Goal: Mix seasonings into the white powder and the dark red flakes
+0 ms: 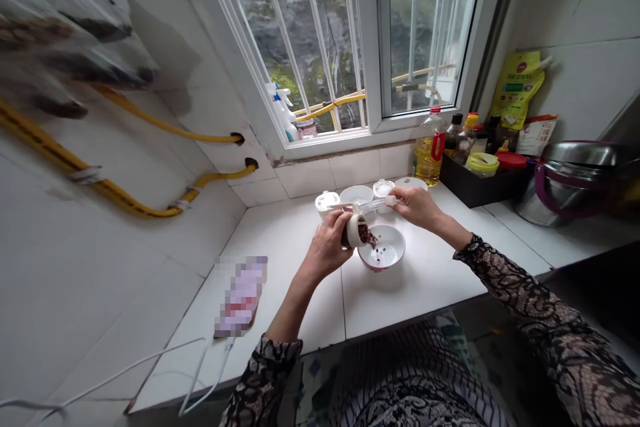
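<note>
- Left hand (327,243): closed around the jar (356,231), which tilts above the bowl (383,263).
- Right hand (417,207): fingers pinched on the end of a clear handle (377,205); its far end is hard to make out.
- Beans (368,236), dark red: at the jar's mouth, spilling into the bowl, a few inside.
- Bowl: upright on the white surface (425,273).
- Oil bottle (430,150): behind the right hand, near the window (375,47).
</note>
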`<state>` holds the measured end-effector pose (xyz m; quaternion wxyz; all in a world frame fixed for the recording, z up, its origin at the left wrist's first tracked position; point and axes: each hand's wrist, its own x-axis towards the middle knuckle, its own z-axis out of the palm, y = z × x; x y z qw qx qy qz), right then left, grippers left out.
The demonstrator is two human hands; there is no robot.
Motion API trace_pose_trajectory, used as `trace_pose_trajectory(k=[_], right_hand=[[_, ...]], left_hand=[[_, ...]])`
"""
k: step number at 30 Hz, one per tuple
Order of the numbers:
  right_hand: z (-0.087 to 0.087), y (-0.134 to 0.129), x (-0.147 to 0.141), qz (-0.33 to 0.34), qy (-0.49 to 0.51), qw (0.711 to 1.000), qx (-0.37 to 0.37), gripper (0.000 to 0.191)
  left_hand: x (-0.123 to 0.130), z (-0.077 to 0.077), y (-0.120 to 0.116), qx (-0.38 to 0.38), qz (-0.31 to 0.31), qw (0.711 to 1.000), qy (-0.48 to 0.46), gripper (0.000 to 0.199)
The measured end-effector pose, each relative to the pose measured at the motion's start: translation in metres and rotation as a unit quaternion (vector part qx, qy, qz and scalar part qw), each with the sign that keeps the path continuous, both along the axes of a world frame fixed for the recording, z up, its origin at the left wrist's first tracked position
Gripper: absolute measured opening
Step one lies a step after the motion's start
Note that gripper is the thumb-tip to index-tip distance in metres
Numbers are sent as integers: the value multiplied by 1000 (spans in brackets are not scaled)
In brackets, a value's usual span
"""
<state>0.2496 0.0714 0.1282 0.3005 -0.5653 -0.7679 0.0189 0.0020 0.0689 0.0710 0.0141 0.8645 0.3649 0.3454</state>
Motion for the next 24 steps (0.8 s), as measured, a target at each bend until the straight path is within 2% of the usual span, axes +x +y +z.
trace_pose_trajectory(k=[8, 16, 19, 24], right_hand=[[-29, -6, 19, 24, 28, 999, 11, 18], [-66, -19, 34, 19, 13, 999, 40, 24], [-83, -24, 38, 7, -12, 999, 46, 27], [-103, -28, 43, -13, -62, 998, 23, 29]], left_hand=[[6, 6, -4, 100, 18, 987, 125, 60], [20, 15, -12, 178, 12, 954, 241, 46], [25, 17, -13, 196, -9, 942, 272, 47], [35, 21, -11, 180, -60, 939, 287, 56]])
